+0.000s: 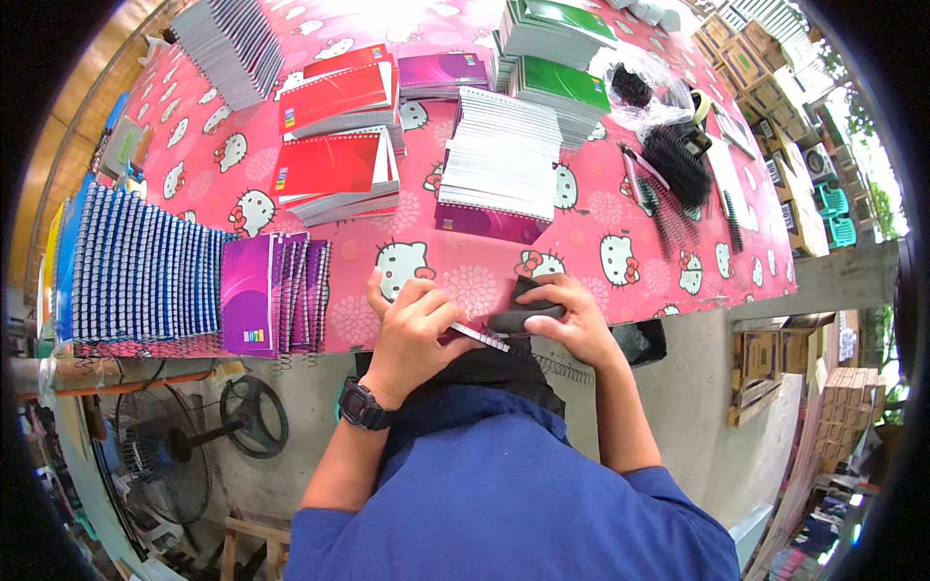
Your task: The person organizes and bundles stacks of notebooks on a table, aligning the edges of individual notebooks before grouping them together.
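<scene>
At the near edge of the table, my left hand [415, 329] is closed on a thin purple notebook [477, 336], held almost edge-on with its row of binding along the side. My right hand [573, 320] grips a dark, black object [523, 318] against the notebook's far right end; its kind cannot be made out. From the notebook's end, a loose black spiral coil [569, 372] trails to the right, below my right hand. Left of my hands stand purple spiral-bound notebooks [254, 295], beside a long row of blue-edged spiral-bound ones [145, 271].
The pink patterned tablecloth [349, 261] carries stacks of red notebooks [329, 167], green notebooks [562, 87] and a fanned white paper stack [504, 145]. Black spiral coils [678, 165] lie at right near a clear plastic bag [659, 97]. A fan [174, 445] stands below left.
</scene>
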The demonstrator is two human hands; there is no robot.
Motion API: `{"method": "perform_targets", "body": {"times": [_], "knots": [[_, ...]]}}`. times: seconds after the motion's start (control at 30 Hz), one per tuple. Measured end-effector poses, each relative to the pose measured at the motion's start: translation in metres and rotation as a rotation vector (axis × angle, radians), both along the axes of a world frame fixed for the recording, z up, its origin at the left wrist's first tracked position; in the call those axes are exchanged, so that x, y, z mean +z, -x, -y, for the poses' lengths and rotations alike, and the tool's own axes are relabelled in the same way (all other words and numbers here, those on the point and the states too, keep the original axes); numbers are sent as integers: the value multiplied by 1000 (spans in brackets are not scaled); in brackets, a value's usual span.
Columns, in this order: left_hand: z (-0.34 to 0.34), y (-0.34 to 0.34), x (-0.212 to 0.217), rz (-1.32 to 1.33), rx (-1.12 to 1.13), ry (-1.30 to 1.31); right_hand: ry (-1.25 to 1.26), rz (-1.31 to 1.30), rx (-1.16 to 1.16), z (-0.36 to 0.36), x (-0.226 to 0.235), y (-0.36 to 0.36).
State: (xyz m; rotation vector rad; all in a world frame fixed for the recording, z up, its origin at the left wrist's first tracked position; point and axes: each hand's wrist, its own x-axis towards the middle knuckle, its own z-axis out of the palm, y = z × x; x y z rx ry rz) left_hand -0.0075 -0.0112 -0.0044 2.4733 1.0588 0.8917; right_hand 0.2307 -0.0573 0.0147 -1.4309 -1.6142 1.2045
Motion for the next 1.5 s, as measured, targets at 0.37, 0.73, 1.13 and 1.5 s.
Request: {"method": "perform_targets", "body": {"times": [0.37, 0.73, 1.13, 1.5], "knots": [[0, -1, -3, 20, 31, -16, -67, -209, 152, -11, -4, 8], [-9, 15, -56, 742, -46, 838, 27, -263, 164, -28, 5, 14], [-14, 14, -57, 783, -104, 825, 14, 5, 108, -45, 4, 29], [-11, 13, -56, 761, -86, 807, -6, -231, 105, -38, -10, 48]]}}
